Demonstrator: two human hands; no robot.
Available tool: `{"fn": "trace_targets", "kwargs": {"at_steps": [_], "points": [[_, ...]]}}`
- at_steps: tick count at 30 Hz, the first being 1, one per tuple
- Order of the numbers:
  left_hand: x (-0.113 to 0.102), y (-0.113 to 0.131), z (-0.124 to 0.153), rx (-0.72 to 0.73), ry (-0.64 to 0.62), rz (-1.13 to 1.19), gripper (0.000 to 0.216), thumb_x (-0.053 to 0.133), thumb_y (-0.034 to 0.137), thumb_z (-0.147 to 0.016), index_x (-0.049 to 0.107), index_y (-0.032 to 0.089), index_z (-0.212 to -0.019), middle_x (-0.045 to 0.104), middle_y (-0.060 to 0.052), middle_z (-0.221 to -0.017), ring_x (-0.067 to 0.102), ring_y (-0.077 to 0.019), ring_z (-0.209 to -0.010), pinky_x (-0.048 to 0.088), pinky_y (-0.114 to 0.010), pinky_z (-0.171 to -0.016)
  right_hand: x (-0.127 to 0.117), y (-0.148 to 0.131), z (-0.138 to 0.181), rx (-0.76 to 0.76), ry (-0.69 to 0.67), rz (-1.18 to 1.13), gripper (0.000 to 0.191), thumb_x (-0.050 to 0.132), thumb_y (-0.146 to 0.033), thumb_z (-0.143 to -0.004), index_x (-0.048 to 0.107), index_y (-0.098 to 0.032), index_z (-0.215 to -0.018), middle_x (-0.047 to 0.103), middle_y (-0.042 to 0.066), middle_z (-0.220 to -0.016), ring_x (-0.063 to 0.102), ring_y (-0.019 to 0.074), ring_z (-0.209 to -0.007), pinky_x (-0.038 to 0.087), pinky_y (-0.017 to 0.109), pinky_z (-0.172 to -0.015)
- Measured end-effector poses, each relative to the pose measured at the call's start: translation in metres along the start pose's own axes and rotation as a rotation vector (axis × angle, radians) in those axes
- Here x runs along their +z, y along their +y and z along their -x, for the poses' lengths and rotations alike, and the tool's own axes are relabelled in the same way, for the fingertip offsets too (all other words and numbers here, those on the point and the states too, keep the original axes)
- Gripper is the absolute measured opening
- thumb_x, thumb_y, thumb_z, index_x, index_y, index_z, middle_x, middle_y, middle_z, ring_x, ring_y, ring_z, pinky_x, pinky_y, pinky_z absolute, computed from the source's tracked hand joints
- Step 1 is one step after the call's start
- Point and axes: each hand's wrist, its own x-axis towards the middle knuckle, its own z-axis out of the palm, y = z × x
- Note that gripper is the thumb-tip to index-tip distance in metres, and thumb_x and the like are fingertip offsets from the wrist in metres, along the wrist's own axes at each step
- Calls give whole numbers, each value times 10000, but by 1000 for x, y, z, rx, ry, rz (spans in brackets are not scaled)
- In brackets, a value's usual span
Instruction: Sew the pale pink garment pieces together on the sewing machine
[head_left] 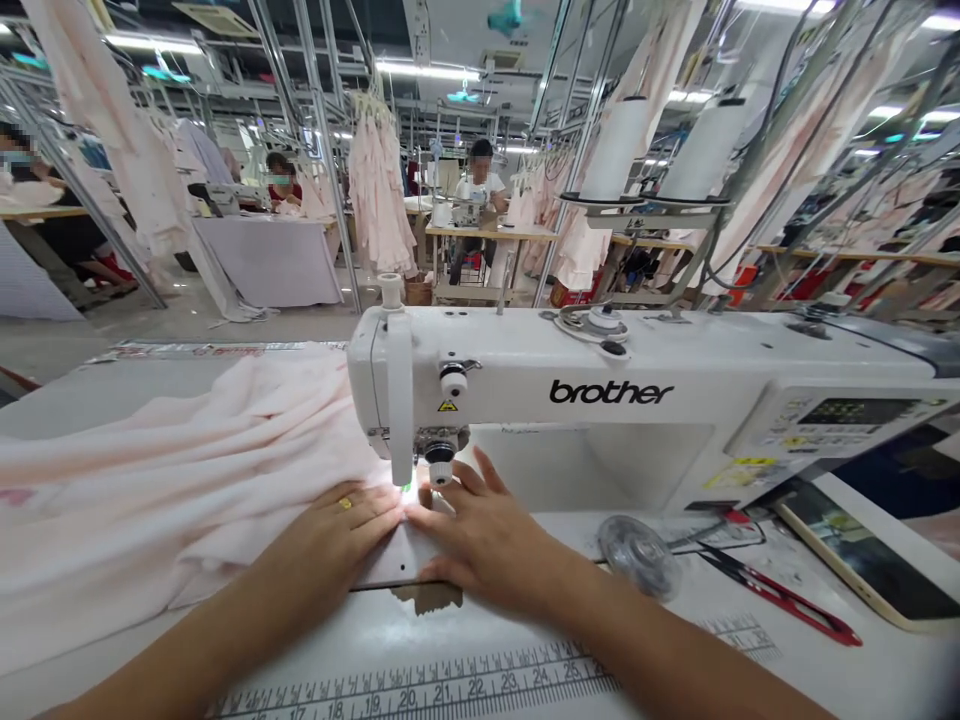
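Pale pink fabric (247,470) lies in loose folds on the left of the white sewing machine (600,370), running up to its needle area. My left hand (349,525), with a yellow ring, rests flat on the fabric's edge, its fingertips just left of the lit presser foot. To the right of the needle is my right hand (480,535), its fingers spread and curving around the presser foot area. Its index fingertip comes close to my left fingertips. The needle and the fabric edge under the fingers are mostly hidden.
On the right of the table lie a clear plastic disc-shaped holder (640,555), red-handled thread snips (787,595) and a phone (870,550). A printed ruler (465,685) crosses the front. White thread cones (615,150) stand behind the machine. Other people (480,190) sit at machines farther back.
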Motion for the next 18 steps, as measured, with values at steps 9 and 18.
{"fn": "trace_targets", "kwargs": {"at_steps": [9, 18], "points": [[9, -16, -2, -85, -94, -41, 504, 409, -8, -813, 583, 117, -1268, 608, -136, -1322, 579, -244, -1223, 523, -429, -992, 0, 4, -3, 44, 19, -5, 458, 602, -509, -937, 513, -233, -1291, 555, 69, -1254, 376, 257, -1266, 106, 521, -1185], [5, -14, -5, -99, -140, -5, 480, 404, -2, -841, 549, 121, -1282, 591, -131, -1343, 558, -242, -1236, 504, -431, -999, 1, 6, -2, -4, 109, 1, 399, 587, -454, -960, 523, -245, -1294, 581, 59, -1200, 379, 240, -1265, 70, 503, -1193]]}}
